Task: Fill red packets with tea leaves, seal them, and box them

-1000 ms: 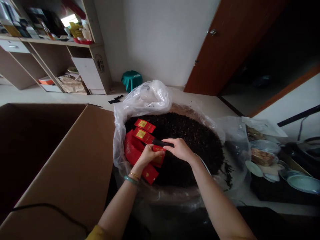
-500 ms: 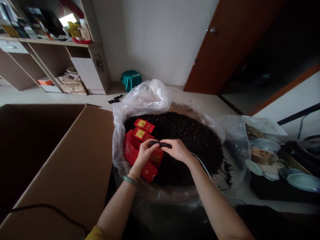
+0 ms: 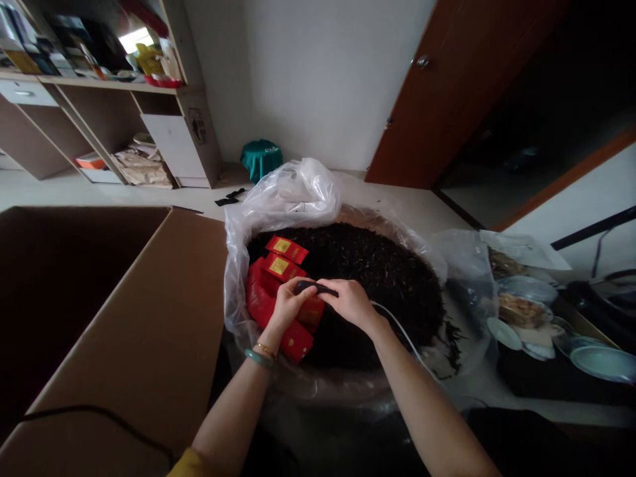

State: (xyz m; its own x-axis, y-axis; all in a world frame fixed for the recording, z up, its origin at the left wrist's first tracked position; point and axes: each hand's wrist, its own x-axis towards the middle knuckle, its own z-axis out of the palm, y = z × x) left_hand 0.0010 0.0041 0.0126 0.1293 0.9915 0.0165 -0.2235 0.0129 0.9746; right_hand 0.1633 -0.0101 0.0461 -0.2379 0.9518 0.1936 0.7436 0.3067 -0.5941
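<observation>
Between my two hands is a small, slim black object point(image 3: 325, 289), whose kind I cannot make out. My left hand point(image 3: 289, 301) pinches its left end. On the other end, the fingers of my right hand point(image 3: 352, 301) are closed, partly covering it. A white cord point(image 3: 405, 334) runs from beside my right wrist toward the lower right. Beneath the hands lies a heap of dark dried leaves point(image 3: 368, 265) in a clear plastic bag point(image 3: 293, 189). Several red packets point(image 3: 287, 249) with gold labels rest on the heap, nearest my left hand.
A large open cardboard box point(image 3: 149, 318) stands at the left. To the right are clear bags and dishes, among them a pale lid point(image 3: 603, 362). Behind the bag sits a green-covered bin point(image 3: 261, 160), with a desk point(image 3: 99, 83) at upper left and a brown door point(image 3: 447, 86) beyond.
My right hand has shifted slightly left, nearer my left hand, along the black object. The white cord has moved left with it. My left hand stays nearly in place.
</observation>
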